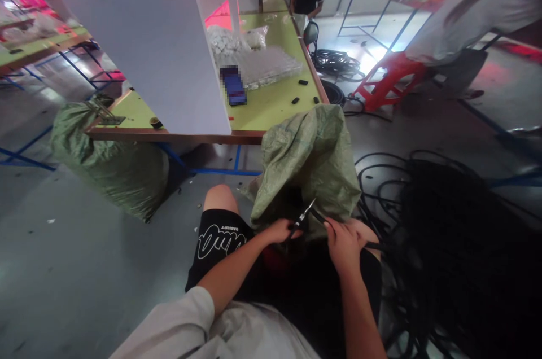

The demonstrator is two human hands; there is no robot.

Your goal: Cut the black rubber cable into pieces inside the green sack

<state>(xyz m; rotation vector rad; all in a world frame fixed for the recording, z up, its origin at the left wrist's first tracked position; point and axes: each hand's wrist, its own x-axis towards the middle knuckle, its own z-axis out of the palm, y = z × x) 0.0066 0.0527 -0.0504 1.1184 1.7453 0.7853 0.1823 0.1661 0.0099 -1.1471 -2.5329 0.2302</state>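
Observation:
My left hand [282,231] is closed around the dark handles of a pair of pliers [303,216], whose metal jaws point up and to the right. My right hand [345,239] grips a black cable [373,245] near its end. That cable end lies right beside the jaws; whether they touch, I cannot tell. Just beyond both hands, a green woven sack [311,150] hangs at the table's corner with its mouth towards me. The inside of the sack is dark.
Black cable coils [457,235] cover the floor to my right. The yellow table [271,116] bears a white panel [144,48], a phone [234,86], clear trays [271,68] and small black pieces. A full green sack [122,173] stands left. People sit beyond, near a red stool [387,79].

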